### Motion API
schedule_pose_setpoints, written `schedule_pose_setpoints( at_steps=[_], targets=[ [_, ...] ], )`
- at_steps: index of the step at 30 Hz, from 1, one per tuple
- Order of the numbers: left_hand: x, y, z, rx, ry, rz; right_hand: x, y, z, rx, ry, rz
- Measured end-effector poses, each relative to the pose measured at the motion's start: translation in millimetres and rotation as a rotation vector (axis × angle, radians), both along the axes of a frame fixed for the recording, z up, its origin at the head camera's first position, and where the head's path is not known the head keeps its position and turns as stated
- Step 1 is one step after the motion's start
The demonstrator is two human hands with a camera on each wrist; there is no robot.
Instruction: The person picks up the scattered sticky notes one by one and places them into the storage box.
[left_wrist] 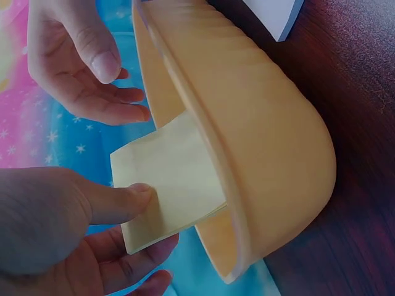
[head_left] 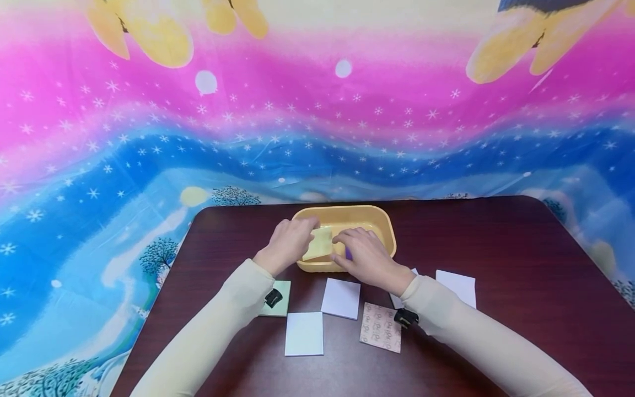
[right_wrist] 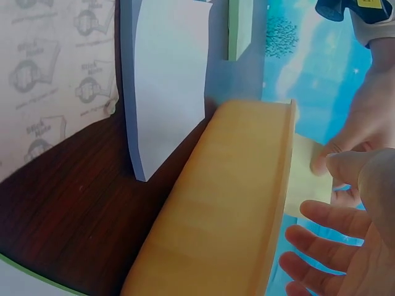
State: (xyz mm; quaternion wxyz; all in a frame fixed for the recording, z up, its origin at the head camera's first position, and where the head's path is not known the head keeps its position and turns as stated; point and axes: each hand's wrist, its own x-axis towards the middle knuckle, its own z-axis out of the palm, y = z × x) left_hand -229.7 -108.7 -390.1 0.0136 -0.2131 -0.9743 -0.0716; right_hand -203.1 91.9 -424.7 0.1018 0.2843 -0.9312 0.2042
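Note:
My left hand [head_left: 290, 242] pinches a pale yellow sticky note pad [left_wrist: 170, 176] between thumb and fingers. In the left wrist view the pad's far end dips past the rim of a yellow plastic basin [left_wrist: 259, 117]. My right hand [head_left: 364, 253] hovers over the basin's right side with its fingers loosely spread and nothing between them, as the right wrist view shows. A small purple thing [head_left: 349, 253] peeks out beside its fingers in the head view, mostly hidden by that hand.
On the dark wooden table [head_left: 521, 248], in front of the basin, lie a lavender pad [head_left: 340, 298], a pale bluish pad [head_left: 304, 334], a green pad [head_left: 281, 300] and a printed pad [head_left: 379, 326]. A white pad [head_left: 457, 286] lies to the right. A patterned cloth [head_left: 317, 110] hangs behind.

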Motion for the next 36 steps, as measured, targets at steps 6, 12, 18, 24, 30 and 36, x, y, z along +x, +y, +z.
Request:
schedule_pose_setpoints(
  at_steps=[6,12,18,24,30,36],
  targets=[
    [-3.5,1.4,-3.8,-0.008,-0.023,-0.009,-1.6,-0.1,-1.2,0.001,-0.007,0.004],
    [-8.3,3.4,-7.2,-0.005,-0.038,-0.018,-3.3,-0.1,-2.9,0.002,-0.01,0.001],
    [-12.9,5.7,-11.2,-0.017,-0.072,-0.023,-5.6,-0.2,-4.3,0.009,-0.011,-0.004],
    [-14.0,9.0,-13.2,-0.021,-0.101,-0.028,-7.1,-0.4,-5.6,0.012,-0.011,-0.006],
    [-16.1,11.5,-17.9,-0.036,-0.1,-0.028,-7.3,-0.8,-7.7,0.026,-0.012,-0.002],
    [-18.3,12.7,-20.7,-0.041,-0.115,-0.036,-7.8,-1.0,-7.4,0.031,-0.017,-0.006]
  ],
)
